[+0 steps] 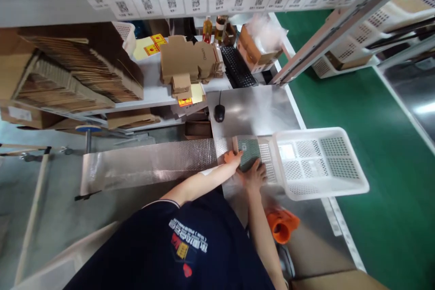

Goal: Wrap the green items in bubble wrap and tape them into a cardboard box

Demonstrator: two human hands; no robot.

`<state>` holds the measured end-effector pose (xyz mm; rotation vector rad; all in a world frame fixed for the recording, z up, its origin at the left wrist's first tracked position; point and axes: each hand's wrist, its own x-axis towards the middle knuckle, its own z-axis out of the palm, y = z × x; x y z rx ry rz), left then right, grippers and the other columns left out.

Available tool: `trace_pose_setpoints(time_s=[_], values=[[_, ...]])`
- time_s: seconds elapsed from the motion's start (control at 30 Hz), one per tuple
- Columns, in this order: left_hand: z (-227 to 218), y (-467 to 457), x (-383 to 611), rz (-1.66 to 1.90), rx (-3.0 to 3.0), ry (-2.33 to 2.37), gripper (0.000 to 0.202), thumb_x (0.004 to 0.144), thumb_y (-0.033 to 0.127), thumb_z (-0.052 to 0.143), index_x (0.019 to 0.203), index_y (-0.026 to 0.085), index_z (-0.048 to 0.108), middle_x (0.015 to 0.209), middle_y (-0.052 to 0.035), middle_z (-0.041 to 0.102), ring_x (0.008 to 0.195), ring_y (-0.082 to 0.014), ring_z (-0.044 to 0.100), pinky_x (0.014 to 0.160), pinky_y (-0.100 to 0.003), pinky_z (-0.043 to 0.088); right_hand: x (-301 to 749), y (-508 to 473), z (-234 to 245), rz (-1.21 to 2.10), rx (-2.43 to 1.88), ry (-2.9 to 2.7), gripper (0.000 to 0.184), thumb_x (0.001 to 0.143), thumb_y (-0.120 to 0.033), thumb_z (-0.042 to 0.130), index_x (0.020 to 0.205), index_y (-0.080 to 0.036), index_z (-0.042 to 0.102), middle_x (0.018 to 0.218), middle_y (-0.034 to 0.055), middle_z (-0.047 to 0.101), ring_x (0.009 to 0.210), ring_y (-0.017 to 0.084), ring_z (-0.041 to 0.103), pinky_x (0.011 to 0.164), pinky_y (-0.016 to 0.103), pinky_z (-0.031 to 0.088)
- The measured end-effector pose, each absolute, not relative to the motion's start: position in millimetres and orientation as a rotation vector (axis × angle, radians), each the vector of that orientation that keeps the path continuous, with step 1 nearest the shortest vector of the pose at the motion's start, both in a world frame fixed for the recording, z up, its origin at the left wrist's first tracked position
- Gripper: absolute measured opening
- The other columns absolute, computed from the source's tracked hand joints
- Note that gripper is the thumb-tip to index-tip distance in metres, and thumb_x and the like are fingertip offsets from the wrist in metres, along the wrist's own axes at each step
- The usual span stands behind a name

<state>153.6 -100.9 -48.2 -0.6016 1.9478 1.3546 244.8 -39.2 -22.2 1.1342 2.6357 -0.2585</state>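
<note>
Far left, flat cardboard stacks lean on a shelf. Below them a silver bubble-foil strip runs left to right across the middle of the frame and rises slightly toward the right. Its right end reaches the hands.

Centre top, a shelf edge carries a row of QR labels, too small to read. Under it are yellow-red stickers, text unreadable, and a pile of folded brown boxes with faint print I cannot make out. A black keyboard lies just right of them. A black mouse sits on the steel table. The shirt print at lower centre is red, yellow and white, not legible.

The left hand lies flat, fingers stretched out, on the left edge of the green pack. The pack is at frame centre, on the foil's end, touching the basket's left side. It is dark green, flat, rectangular and dull-surfaced, with no label visible. Its long axis seems to run up-down the frame, away from the person, though hand cover makes that unsure. The right hand has its fingers spread and presses the pack's lower edge. The hands are near each other but not touching, and neither is clenched.

An orange tool lies below the right hand. To the right is a white perforated basket, open side up. A green floor fills the right side.
</note>
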Motion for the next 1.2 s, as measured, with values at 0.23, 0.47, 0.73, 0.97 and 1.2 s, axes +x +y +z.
trace_pose_setpoints(time_s=[0.23, 0.47, 0.73, 0.97, 1.2], values=[[-44.0, -90.3, 157.9, 1.245, -0.533, 1.965, 0.037, 0.096, 0.046, 0.073, 0.121, 0.017, 0.073, 0.14, -0.0189, 0.072, 0.126, -0.03, 0.071, 0.105, -0.036, 0.054, 252.1, -26.5, -32.2, -0.2, 1.105, 2.66, 0.114, 0.088, -0.067, 0.065, 0.171, -0.001, 0.024, 0.173, 0.0391, 0.024, 0.158, 0.051, 0.033, 0.121, 0.074, 0.033], [-37.4, -110.1, 154.3, 1.181, -0.306, 2.139, 0.062, 0.093, 0.042, 0.081, 0.142, 0.011, 0.06, 0.131, -0.0237, 0.074, 0.127, -0.0356, 0.071, 0.109, -0.042, 0.053, 260.3, -27.4, -44.6, -0.141, 1.056, 2.749, 0.113, 0.09, -0.068, 0.059, 0.171, 0.002, 0.021, 0.175, 0.0399, 0.018, 0.161, 0.053, 0.025, 0.121, 0.078, 0.031], [-41.7, -103.8, 161.3, 1.49, -0.234, 2.124, 0.062, 0.082, 0.021, 0.084, 0.138, 0.014, 0.06, 0.139, -0.0245, 0.066, 0.137, -0.0394, 0.06, 0.115, -0.047, 0.046, 264.6, -24.4, -45.8, -0.123, 0.931, 2.748, 0.11, 0.091, -0.068, 0.056, 0.173, -0.004, 0.021, 0.177, 0.0363, 0.017, 0.161, 0.053, 0.024, 0.119, 0.079, 0.032], [-63.9, -109.6, 191.2, 1.61, -0.41, 1.854, 0.026, 0.077, 0.02, 0.086, 0.093, 0.019, 0.065, 0.099, -0.0076, 0.076, 0.096, -0.0223, 0.073, 0.092, -0.034, 0.055, 275.1, -10.1, -39.3, -0.195, 0.716, 2.684, 0.12, 0.085, -0.061, 0.065, 0.175, -0.008, 0.007, 0.178, 0.0363, 0.006, 0.165, 0.056, 0.01, 0.119, 0.078, 0.028], [-69.0, -109.1, 193.2, 1.682, -0.514, 1.694, 0.039, 0.082, 0.054, 0.084, 0.09, 0.019, 0.069, 0.077, -0.0028, 0.07, 0.083, -0.0207, 0.071, 0.081, -0.034, 0.057, 264.6, -9.2, -25.7, -0.226, 0.746, 2.541, 0.126, 0.079, -0.053, 0.077, 0.176, -0.013, 0.007, 0.18, 0.0323, 0.002, 0.166, 0.051, 0.015, 0.122, 0.068, 0.031]])
